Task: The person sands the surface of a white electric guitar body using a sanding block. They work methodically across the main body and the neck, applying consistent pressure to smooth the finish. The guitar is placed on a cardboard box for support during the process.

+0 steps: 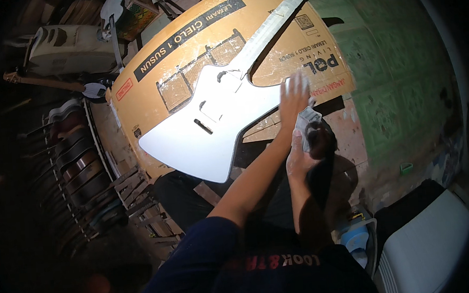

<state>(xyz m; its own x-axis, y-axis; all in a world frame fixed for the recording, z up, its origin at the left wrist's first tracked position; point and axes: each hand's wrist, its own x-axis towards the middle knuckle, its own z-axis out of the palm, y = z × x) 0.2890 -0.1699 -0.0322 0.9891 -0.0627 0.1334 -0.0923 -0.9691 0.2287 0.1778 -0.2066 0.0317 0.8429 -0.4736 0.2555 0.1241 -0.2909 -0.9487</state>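
A white, angular electric guitar body (206, 121) with a pale neck (273, 31) lies flat on a printed cardboard sheet (131, 120). Dark cavities and slots show in its face. Near the guitar's right-hand point is my left hand (294, 97), its fingers stretched out and blurred by motion; whether it touches the surface I cannot tell. Just below it, my right hand (298, 158) is closed round a pale grey, dusty block-like piece (307, 121), held up off the guitar. Shadow hides part of that hand, and the piece's exact kind is unclear.
Several guitar bodies (77, 167) stand in a rack at the left. Another guitar (53, 82) and a pale container (62, 49) are at the far left. Green patterned tiles (386, 73) cover the right side. A white ribbed panel (428, 242) and a blue object (354, 238) sit lower right.
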